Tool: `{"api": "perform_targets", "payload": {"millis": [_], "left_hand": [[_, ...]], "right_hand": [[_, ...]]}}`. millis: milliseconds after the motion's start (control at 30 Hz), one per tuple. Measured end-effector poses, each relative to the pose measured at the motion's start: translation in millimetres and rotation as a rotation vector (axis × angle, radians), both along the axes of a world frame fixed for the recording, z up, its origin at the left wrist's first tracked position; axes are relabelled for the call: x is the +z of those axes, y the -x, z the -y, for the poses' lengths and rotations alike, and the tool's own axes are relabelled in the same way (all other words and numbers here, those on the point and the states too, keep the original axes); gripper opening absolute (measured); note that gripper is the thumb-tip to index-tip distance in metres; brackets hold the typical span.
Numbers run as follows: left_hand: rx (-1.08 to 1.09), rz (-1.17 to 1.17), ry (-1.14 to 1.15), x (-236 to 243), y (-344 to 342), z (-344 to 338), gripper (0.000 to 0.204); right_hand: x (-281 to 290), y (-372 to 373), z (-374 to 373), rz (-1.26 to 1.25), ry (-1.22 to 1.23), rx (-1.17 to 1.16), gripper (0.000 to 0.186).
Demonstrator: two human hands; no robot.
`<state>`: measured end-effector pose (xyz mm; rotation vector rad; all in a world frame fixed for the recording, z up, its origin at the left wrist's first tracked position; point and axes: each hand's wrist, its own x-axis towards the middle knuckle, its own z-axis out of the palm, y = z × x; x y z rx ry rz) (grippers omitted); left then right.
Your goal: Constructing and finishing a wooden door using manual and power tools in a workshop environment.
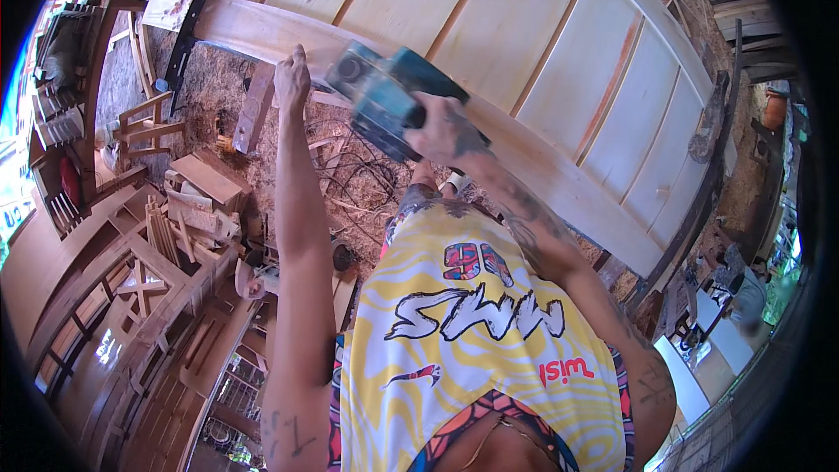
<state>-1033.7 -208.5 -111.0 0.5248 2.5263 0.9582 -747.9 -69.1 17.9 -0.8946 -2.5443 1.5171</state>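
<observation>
A large wooden panel (507,44), made of pale boards within a frame, lies across the far side of the view. My right hand (443,129) is wrapped round the handle of a teal belt sander (384,105), which sits over the panel's near rail and is slightly blurred. Farther left, my left hand (293,79) is closed at the panel's near edge. Its fingers are curled, and whatever they may hold is hidden. Both my arms reach forward, the left one nearly straight.
Wood shavings (232,79) and a dark tangled cord (371,162) cover the floor beneath the panel. Wooden furniture frames (144,284) and offcuts (201,210) crowd the left. A small wooden chair frame (149,127) stands near the panel's left end. Stacked timber (743,13) lies far right.
</observation>
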Motion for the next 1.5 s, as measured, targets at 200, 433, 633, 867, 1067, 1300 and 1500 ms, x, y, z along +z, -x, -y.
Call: {"api": "perform_targets", "payload": {"millis": [200,433,633,867,1067,1300,1500], "left_hand": [[0.106,-0.084,0.02,29.5,-74.8,4.6,0.043],[0.102,0.449,0.045,23.0,-166.7,-26.1,0.053],[0.037,0.574,-0.327,-3.1,-166.2,-46.2,0.045],[-0.131,0.954,-0.719,58.5,-190.7,-71.3,0.038],[-0.343,0.618,-0.567,49.2,-193.1,-69.9,0.031],[-0.649,-0.39,-0.062,21.8,-186.6,-54.1,0.02],[-0.772,-0.557,-0.032,-0.1,-174.5,-44.3,0.021]], "right_hand": [[23.8,-141.9,-28.8,0.212,0.127,-0.141,0.049],[53.3,-304.7,-30.1,0.429,0.07,-0.508,0.044],[-10.9,-426.9,-16.5,0.468,0.032,-0.678,0.026],[26.7,-387.5,-12.2,0.411,0.484,-0.81,0.02],[16.0,-396.4,-19.6,0.418,0.441,-0.737,0.018],[19.7,-390.4,-27.8,0.445,0.404,-0.666,0.019],[18.2,-392.0,-28.3,0.43,0.444,-0.669,0.018]]}}
